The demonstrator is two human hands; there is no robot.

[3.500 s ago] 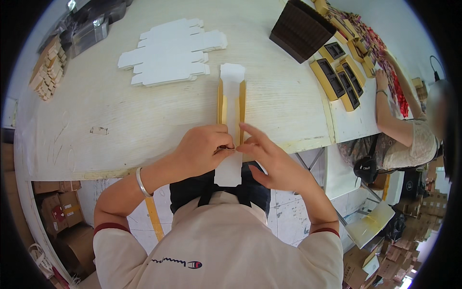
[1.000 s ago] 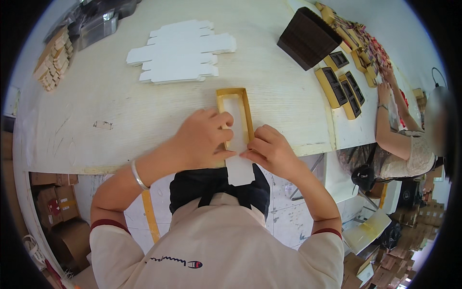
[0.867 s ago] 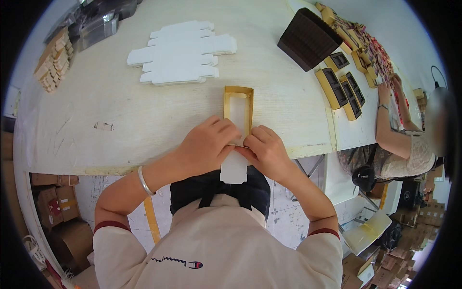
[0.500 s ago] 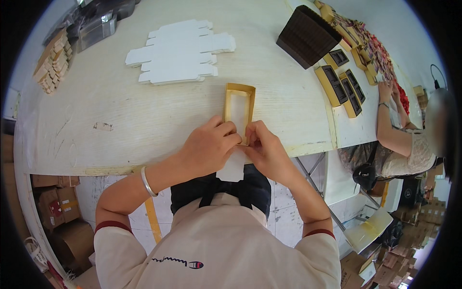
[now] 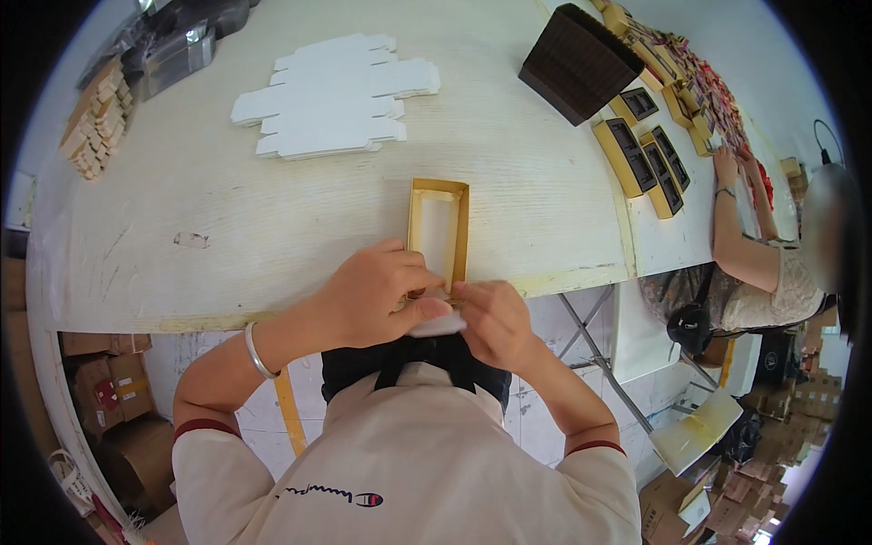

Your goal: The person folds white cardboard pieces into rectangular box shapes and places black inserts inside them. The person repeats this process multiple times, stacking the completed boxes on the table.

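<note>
A gold cardboard box tray (image 5: 438, 229) with a white inside lies open on the pale wooden table (image 5: 272, 218) near its front edge. My left hand (image 5: 372, 295) grips the tray's near end, thumb pressed on a white flap (image 5: 438, 324) that sticks out over the table edge. My right hand (image 5: 490, 318) pinches the same near end from the right side. Both hands touch each other at the flap.
A stack of flat white die-cut box blanks (image 5: 331, 95) lies farther back. A dark brown ribbed box (image 5: 581, 62) and several gold trays with dark inserts (image 5: 640, 154) stand at the right, where another person's arm (image 5: 740, 232) rests. Small cartons (image 5: 95, 118) are piled at the far left.
The flat gold and white blank has been folded up into a tray with raised walls. My hands have slid down to its near end and closed over the white flap.
</note>
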